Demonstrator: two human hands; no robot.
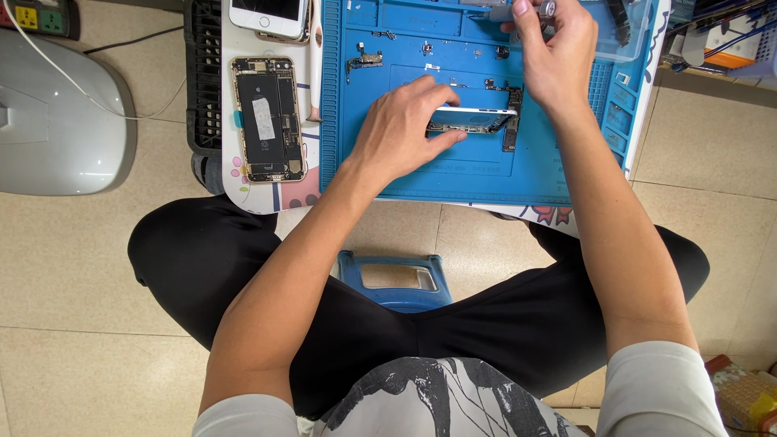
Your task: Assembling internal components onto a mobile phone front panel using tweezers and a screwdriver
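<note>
My left hand (402,121) grips a phone body (477,120) and tilts it on edge over the blue work mat (421,174). A dark circuit board part (512,121) hangs at the phone's right end. Above it, my right hand (550,57) pinches a slim silver tool (546,10) near the mat's far edge. Small loose parts and screws (368,58) lie scattered on the mat behind the phone.
An opened phone (269,119) with bare insides lies on the white tabletop left of the mat. Another phone (269,16) lies beyond it. A grey rounded device (61,113) sits on the floor at left. A blue stool (395,279) shows between my legs.
</note>
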